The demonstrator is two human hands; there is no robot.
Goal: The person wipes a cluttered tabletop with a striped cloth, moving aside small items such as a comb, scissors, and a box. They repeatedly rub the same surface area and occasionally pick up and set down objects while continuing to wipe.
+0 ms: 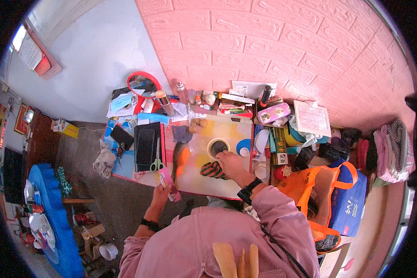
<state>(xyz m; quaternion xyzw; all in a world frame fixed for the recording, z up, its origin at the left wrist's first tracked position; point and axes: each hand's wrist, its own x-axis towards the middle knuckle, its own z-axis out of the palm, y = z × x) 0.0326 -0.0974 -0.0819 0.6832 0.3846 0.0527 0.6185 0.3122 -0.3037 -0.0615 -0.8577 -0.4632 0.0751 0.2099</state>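
My left hand [162,194] holds a pink printed packet or box [169,184] at the front edge of the desk. Its fingers are closed around the lower part. My right hand [229,163] reaches over the desk, fingertips at the near rim of a roll of tape [218,148]; whether they grip it cannot be told. Beneath that hand lies a red and green striped cloth item [212,170]. Scissors with green handles [156,164] rest on a black case [146,146] left of centre. An orange and dark brush-like thing [181,161] lies between the case and the tape.
Behind stand a red-rimmed mirror [143,83], bottles and a box of tubes [236,107]. A blue disc with a white cap [244,152] lies right of the tape. Orange [299,184] and blue [347,205] bags stand at the right, a blue-covered table [60,226] at the left.
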